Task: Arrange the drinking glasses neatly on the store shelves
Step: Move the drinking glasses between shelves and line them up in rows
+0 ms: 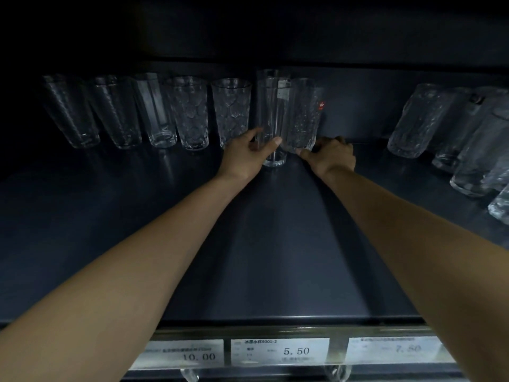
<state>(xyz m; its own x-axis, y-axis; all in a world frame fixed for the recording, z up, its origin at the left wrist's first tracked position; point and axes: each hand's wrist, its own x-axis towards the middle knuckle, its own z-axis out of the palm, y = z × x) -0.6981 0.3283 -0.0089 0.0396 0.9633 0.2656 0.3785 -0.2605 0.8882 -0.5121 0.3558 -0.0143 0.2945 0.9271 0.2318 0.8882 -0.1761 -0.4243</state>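
Shelf: the dark shelf (275,244) carries everything here. My tall smooth glass (272,119) stands upright towards its back, about midway along, and I place the rest from that glass.
Row on the left: five glasses (157,114) stand side by side left of the tall smooth glass, on much the same line. The two nearest it have a bubbled pattern, and the closest is just beside my fingers.
Group on the right: a cluster of textured glasses (468,139) sits well apart to the right of the tall smooth glass, running from the back towards the front edge.
Textured glass: a patterned glass (301,117) stands just right of the tall smooth glass. Their walls touch or nearly touch; I cannot tell which.
Left hand: my left hand (245,158) grips the tall smooth glass low down, with the thumb across its front and the fingers round its left side.
Right hand: my right hand (330,158) holds the patterned glass at its base, with the thumb against the front and the fingers curled round the right side.
Price tags: three tags sit on the front rail, below and nearer me than the tall smooth glass. They read 10.00 (190,355), 5.50 (279,351) and 7.50 (396,350).
Sticker: a small red sticker (321,105) shows just right of the patterned glass. Which glass carries it I cannot tell.
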